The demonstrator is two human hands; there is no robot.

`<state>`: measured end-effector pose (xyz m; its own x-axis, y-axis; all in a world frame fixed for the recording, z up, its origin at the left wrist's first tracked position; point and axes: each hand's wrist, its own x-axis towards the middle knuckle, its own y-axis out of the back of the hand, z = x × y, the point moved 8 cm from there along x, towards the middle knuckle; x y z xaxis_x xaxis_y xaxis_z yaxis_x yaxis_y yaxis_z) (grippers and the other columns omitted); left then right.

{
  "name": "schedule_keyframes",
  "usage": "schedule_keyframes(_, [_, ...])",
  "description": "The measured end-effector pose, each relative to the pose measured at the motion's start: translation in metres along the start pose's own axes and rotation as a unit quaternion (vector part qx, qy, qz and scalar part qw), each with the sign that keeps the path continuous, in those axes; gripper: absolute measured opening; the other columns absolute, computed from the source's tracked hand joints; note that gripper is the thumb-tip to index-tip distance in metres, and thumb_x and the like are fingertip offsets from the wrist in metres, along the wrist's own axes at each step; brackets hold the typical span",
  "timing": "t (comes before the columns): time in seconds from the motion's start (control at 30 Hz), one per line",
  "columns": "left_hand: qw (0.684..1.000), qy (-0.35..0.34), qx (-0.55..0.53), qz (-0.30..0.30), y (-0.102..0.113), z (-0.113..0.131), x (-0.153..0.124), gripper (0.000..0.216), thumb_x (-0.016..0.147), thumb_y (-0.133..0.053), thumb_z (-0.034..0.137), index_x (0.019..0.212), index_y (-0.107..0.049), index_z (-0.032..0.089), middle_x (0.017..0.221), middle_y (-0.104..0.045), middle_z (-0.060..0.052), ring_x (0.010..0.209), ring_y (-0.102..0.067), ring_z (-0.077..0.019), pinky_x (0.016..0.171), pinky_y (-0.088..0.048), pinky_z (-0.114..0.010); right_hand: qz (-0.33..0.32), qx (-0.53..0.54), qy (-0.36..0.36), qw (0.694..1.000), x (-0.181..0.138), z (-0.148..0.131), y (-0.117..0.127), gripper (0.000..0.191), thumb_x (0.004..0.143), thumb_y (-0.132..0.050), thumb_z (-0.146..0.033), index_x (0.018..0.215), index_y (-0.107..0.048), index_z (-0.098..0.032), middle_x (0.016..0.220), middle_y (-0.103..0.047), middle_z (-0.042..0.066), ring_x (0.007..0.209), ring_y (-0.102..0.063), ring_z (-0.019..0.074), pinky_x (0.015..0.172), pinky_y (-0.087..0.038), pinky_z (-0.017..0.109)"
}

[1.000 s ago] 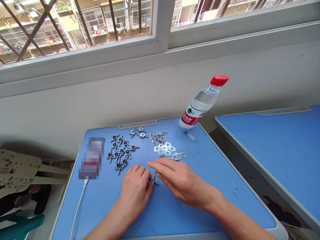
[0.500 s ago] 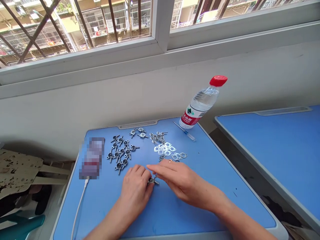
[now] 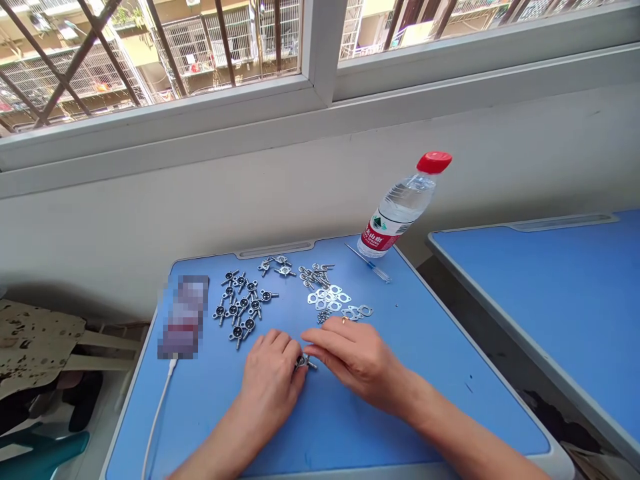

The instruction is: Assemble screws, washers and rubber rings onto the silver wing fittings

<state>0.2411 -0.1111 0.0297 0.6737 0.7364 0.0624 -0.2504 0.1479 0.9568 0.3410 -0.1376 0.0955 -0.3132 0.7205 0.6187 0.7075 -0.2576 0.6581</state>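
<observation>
On the blue table, my left hand [image 3: 273, 367] is closed on a small metal fitting [image 3: 303, 362] with a protruding stud, pressed down on the tabletop. Just to its right, my right hand [image 3: 357, 357] is closed in a pinch over the fitting; whatever lies between its fingertips is hidden or too small to make out. Several similar fittings with black round centres [image 3: 244, 303] lie in a group beyond my left hand. Beyond my right hand are flat oval metal plates [image 3: 330, 297], a little heap of tiny screws [image 3: 324, 316] and a pile of eye-ended metal pins [image 3: 315, 275].
Several fittings without black centres [image 3: 284, 270] lie near the table's back edge. A water bottle [image 3: 383, 237] with a red cap stands at the back right, beside a pen-like clear blue tool [image 3: 373, 265]. A blurred phone [image 3: 185, 313] with a white cable [image 3: 161, 407] lies left. Another blue table [image 3: 540, 280] stands right.
My right hand's fingers have drawn back slightly to the right and curled into a closer pinch beside the fitting. My left hand keeps its hold in the same place.
</observation>
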Motion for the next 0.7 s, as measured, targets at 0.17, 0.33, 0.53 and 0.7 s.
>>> schedule_keyframes(0.17, [1.0,0.002,-0.002,-0.001,0.0002,-0.0003,0.0002,0.009,0.081,-0.063,0.012,0.081,-0.058,0.02,0.088,-0.067,-0.002,0.085,-0.059,-0.0239,0.071,-0.047,-0.036,-0.044,0.042,0.017,0.998,0.0025,-0.0039,-0.0016,0.029,0.1,-0.035,-0.011,0.115,-0.06,-0.01,0.096,-0.068,0.013,0.084,-0.063,0.0185,0.062,-0.05,0.028])
schedule_keyframes(0.33, [1.0,-0.001,0.003,-0.004,0.0,-0.0003,0.0005,0.008,0.082,-0.064,0.014,0.084,-0.059,0.02,0.087,-0.066,-0.002,0.084,-0.059,-0.0238,0.071,-0.046,-0.036,-0.006,0.07,-0.016,0.997,0.0007,0.004,0.0023,0.022,0.1,-0.042,-0.014,0.103,-0.064,-0.016,0.078,-0.066,0.005,0.067,-0.058,0.0153,0.058,-0.048,0.027])
schedule_keyframes(0.53, [1.0,-0.009,0.011,0.016,-0.0005,-0.0011,-0.0004,0.007,0.084,-0.063,0.016,0.082,-0.058,0.02,0.084,-0.065,-0.002,0.082,-0.058,-0.0227,0.068,-0.045,-0.034,-0.038,0.06,-0.012,0.997,0.0014,0.0007,-0.0011,0.023,0.101,-0.041,-0.019,0.101,-0.064,-0.014,0.084,-0.067,0.009,0.073,-0.059,0.0172,0.063,-0.048,0.028])
schedule_keyframes(0.7, [0.999,-0.022,0.018,0.039,-0.0015,-0.0024,0.0008,0.006,0.088,-0.061,0.019,0.084,-0.058,0.02,0.083,-0.064,-0.002,0.079,-0.058,-0.0222,0.067,-0.043,-0.034,-0.053,0.083,-0.019,0.995,0.0018,0.0003,-0.004,0.027,0.102,-0.041,-0.023,0.094,-0.065,-0.015,0.072,-0.062,0.005,0.066,-0.053,0.016,0.059,-0.044,0.027])
